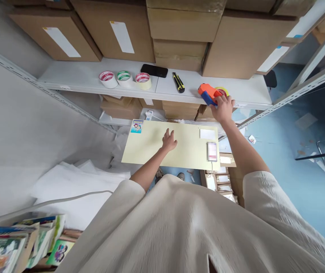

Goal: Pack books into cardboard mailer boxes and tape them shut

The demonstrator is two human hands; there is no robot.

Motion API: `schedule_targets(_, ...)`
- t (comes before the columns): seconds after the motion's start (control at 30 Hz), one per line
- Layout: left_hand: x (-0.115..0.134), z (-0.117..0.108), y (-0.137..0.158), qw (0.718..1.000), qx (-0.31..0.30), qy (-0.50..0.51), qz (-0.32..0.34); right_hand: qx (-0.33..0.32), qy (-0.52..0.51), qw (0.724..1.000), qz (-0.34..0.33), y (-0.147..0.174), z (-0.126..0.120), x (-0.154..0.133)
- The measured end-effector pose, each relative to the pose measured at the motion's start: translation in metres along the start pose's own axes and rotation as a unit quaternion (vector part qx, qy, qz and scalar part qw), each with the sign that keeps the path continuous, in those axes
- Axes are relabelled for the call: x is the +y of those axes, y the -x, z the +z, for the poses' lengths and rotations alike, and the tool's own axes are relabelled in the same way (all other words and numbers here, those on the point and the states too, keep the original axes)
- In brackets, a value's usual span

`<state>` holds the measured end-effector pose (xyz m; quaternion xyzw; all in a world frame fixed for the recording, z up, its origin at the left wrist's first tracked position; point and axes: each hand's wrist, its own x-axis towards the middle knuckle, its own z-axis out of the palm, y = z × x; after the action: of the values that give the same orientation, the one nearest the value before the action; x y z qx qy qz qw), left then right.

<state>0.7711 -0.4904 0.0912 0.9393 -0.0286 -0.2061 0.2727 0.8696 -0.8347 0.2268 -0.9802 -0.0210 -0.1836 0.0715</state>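
My right hand point(223, 109) reaches to the front of the shelf, its fingers closed round an orange and blue tape dispenser point(207, 92) with a yellow-edged roll. The dispenser is at the shelf's front edge. Over the pale yellow board point(187, 153) my left hand point(169, 140) is open and holds nothing, fingers apart; whether it touches the surface I cannot tell. A small blue card point(137, 126) lies at the board's far left corner. On its right side are a white slip point(207, 134) and a lit phone point(212, 151) with a cable.
Three tape rolls point(124, 79), a dark phone point(154, 71) and a yellow-black utility knife point(178, 82) lie on the shelf point(74, 77). Cardboard boxes point(128, 30) stand behind them. Books point(4, 250) are piled at lower left; white sheets point(74, 187) lie beyond. Metal uprights flank the shelf.
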Motion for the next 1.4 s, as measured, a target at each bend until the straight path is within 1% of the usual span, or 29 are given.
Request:
schedule_targets(0.1,0.001,0.014,0.003,1.000,-0.014,-0.013,0.003,0.003,-0.033,0.999,0.018,0.054,0.011,-0.009)
schedule_targets(0.2,0.000,0.027,0.003,0.999,-0.028,-0.020,-0.003,-0.023,-0.076,0.995,0.054,0.113,0.033,-0.026)
schedule_targets(0.3,-0.002,0.043,0.002,0.998,-0.045,-0.026,-0.024,-0.085,-0.112,0.983,0.120,0.169,0.062,-0.049)
schedule_targets(0.37,-0.004,0.053,0.004,0.997,-0.062,-0.033,-0.036,-0.138,-0.124,0.966,0.180,0.200,0.082,-0.063)
schedule_targets(0.47,-0.009,0.066,0.008,0.995,-0.083,-0.046,-0.033,-0.210,-0.126,0.937,0.249,0.236,0.107,-0.078)
schedule_targets(0.53,-0.013,0.071,0.010,0.994,-0.090,-0.049,-0.028,-0.237,-0.123,0.926,0.266,0.252,0.119,-0.083)
schedule_targets(0.63,-0.020,0.071,0.012,0.993,-0.100,-0.050,-0.031,-0.249,-0.122,0.920,0.278,0.265,0.132,-0.083)
schedule_targets(0.77,-0.028,0.065,0.010,0.991,-0.114,-0.061,-0.028,-0.261,-0.115,0.912,0.294,0.270,0.145,-0.080)
schedule_targets(0.9,-0.034,0.057,0.007,0.990,-0.122,-0.067,-0.036,-0.289,-0.095,0.902,0.308,0.273,0.153,-0.081)
schedule_targets(1.03,-0.038,0.051,0.006,0.987,-0.140,-0.070,-0.038,-0.303,-0.081,0.898,0.307,0.276,0.158,-0.084)
schedule_targets(1.2,-0.039,0.048,0.002,0.985,-0.154,-0.075,-0.030,-0.287,-0.083,0.901,0.315,0.278,0.153,-0.086)
schedule_targets(1.33,-0.034,0.047,-0.002,0.988,-0.138,-0.066,-0.020,-0.248,-0.092,0.913,0.311,0.273,0.139,-0.083)
schedule_targets(1.4,-0.031,0.045,-0.004,0.990,-0.130,-0.059,-0.013,-0.240,-0.094,0.918,0.301,0.267,0.130,-0.080)
